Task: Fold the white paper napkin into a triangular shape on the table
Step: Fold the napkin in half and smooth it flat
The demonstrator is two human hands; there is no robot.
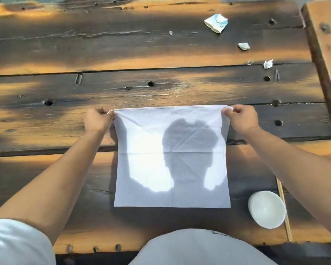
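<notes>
The white napkin [170, 157] is spread open as a square over the dark wooden table [122, 88], its near edge lying towards me. My left hand [98, 119] pinches the far left corner. My right hand [241, 118] pinches the far right corner. The far edge is stretched taut between both hands and looks slightly lifted. Faint crease lines cross the middle of the napkin, and a shadow of a head falls on it.
A white bowl [267, 209] stands at the near right beside a thin wooden stick [284, 209]. Crumpled paper scraps [216, 22] lie at the far right. A raised wooden beam [325, 54] borders the right side. The table's near edge [103, 249] is close to my body.
</notes>
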